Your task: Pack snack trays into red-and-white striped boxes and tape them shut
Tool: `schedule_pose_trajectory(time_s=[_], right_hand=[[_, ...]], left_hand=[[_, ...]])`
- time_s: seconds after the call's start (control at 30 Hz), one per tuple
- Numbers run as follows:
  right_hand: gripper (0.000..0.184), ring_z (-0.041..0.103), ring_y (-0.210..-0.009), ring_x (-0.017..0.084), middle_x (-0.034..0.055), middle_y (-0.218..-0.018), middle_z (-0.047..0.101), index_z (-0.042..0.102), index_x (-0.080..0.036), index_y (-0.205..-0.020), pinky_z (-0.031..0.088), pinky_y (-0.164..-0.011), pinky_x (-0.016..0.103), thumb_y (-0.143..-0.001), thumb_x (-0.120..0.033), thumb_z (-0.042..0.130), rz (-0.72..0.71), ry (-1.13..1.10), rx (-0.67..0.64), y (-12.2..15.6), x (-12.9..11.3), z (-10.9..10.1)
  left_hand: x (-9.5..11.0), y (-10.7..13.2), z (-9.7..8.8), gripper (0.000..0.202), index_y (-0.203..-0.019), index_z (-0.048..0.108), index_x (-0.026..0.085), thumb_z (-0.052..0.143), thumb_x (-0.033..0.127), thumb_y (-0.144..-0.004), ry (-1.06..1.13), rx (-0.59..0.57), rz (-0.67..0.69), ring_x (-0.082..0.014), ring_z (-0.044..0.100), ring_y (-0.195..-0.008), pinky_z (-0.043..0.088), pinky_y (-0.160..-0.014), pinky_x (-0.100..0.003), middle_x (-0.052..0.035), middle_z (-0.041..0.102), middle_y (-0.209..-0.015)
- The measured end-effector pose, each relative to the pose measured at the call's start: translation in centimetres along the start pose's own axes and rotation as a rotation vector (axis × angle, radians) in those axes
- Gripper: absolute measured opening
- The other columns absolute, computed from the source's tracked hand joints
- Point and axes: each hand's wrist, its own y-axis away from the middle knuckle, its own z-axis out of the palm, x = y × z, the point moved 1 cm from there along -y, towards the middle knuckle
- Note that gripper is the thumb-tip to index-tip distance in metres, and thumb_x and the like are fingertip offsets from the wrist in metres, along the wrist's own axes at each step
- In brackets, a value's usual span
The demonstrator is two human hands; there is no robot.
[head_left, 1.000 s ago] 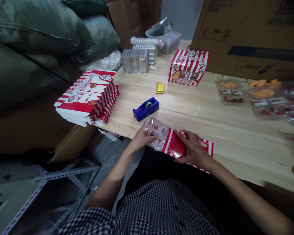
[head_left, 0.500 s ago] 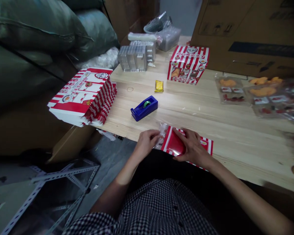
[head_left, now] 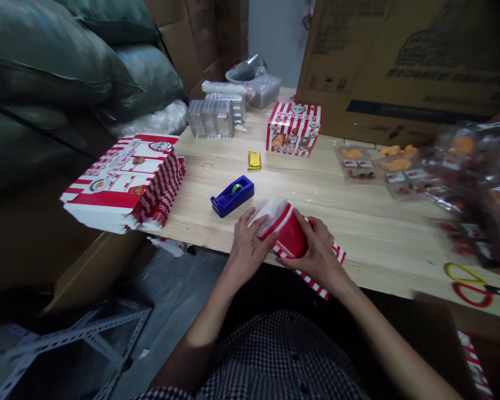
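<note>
the red-and-white striped carton (head_left: 292, 232) lies tilted between the two sets of fingers, at the near edge of the worktop (head_left: 379, 222). the right hand (head_left: 310, 247) grasps it, thumb on the near side and fingers over the far side. the fingers of the left hand (head_left: 248, 247) touch the pale plastic packet (head_left: 271, 211) at the carton's left end; whether they grip it, i cannot tell. just beyond the left fingers sits a blue tape dispenser (head_left: 232, 197), apart from them.
</note>
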Motion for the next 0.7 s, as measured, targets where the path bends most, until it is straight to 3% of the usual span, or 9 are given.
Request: schedule_pose_trajectory(time_s=[0.07, 0.17, 0.27, 0.33, 0.4, 0.53, 0.7], right_hand=[[0.122, 0.039, -0.131, 0.045, 0.0180, -0.142, 0.034, 0.004, -0.035, -0.163, 0.035, -0.108, 0.064, -0.071, -0.059, 0.081, 0.087, 0.029, 0.149, 1.0, -2.0, -0.5], [0.106, 0.041, -0.134, 0.041, 0.0163, -0.144, 0.036, 0.007, -0.036, -0.163, 0.038, -0.109, 0.061, -0.082, -0.054, 0.074, 0.124, -0.125, 0.241, 3.3, -3.5, -1.9], [0.079, 0.047, -0.133, 0.032, 0.0094, -0.145, 0.044, 0.019, -0.042, -0.160, 0.042, -0.110, 0.055, -0.095, -0.038, 0.063, 0.043, -0.428, 0.256, 5.5, -2.6, -3.4], [0.058, 0.050, -0.129, 0.029, 0.0061, -0.143, 0.049, 0.041, -0.042, -0.151, 0.042, -0.109, 0.052, -0.097, -0.032, 0.060, 0.018, -0.571, 0.254, 6.7, -1.0, -3.4], [0.042, 0.056, -0.118, 0.026, 0.0054, -0.131, 0.056, 0.058, -0.039, -0.138, 0.047, -0.102, 0.048, -0.098, -0.030, 0.060, 0.062, -0.681, 0.237, 7.5, 1.0, -2.4], [0.032, 0.061, -0.094, 0.020, 0.0044, -0.109, 0.061, 0.067, -0.035, -0.127, 0.053, -0.083, 0.038, -0.095, -0.031, 0.064, 0.199, -0.829, 0.200, 8.5, 4.3, 1.0], [0.019, 0.059, -0.112, 0.024, 0.0056, -0.113, 0.063, 0.073, -0.031, -0.111, 0.049, -0.093, 0.039, -0.093, -0.031, 0.067, 0.151, -0.851, 0.131, 8.6, 5.7, 2.6]], left_hand=[[0.9, -0.2, -0.5, 0.047, -0.133, 0.063, 0.025, 0.069, 0.042, -0.089, 0.157, -0.002, -0.077, -0.0278, 0.063, -0.110, 0.054, -0.090, -0.039, -0.0117, 0.060, -0.132], [1.6, -0.4, -1.7, 0.050, -0.134, 0.060, 0.024, 0.071, 0.040, -0.088, 0.318, -0.096, -0.154, -0.0206, 0.065, -0.078, 0.054, -0.064, -0.030, -0.0071, 0.068, -0.101], [1.6, -0.2, -2.4, 0.047, -0.131, 0.062, 0.026, 0.074, 0.035, -0.086, 0.352, -0.262, -0.102, -0.0178, 0.064, -0.078, 0.053, -0.064, -0.027, -0.0050, 0.069, -0.102], [1.2, 0.5, -1.9, 0.046, -0.132, 0.061, 0.028, 0.072, 0.032, -0.088, 0.397, -0.424, -0.052, -0.0189, 0.066, -0.089, 0.056, -0.074, -0.029, -0.0059, 0.067, -0.116], [0.3, 1.5, -0.7, 0.051, -0.137, 0.056, 0.030, 0.071, 0.029, -0.089, 0.434, -0.502, -0.012, -0.0226, 0.065, -0.107, 0.057, -0.087, -0.033, -0.0079, 0.061, -0.132], [-1.9, 4.0, 1.8, 0.048, -0.136, 0.056, 0.032, 0.069, 0.024, -0.090, 0.322, -0.346, 0.090, -0.0274, 0.057, -0.127, 0.059, -0.089, -0.037, -0.0103, 0.046, -0.153], [-3.5, 6.0, 2.8, 0.033, -0.125, 0.065, 0.028, 0.066, 0.024, -0.092, 0.174, -0.195, 0.098, -0.0260, 0.061, -0.123, 0.060, -0.086, -0.037, -0.0115, 0.054, -0.145]])
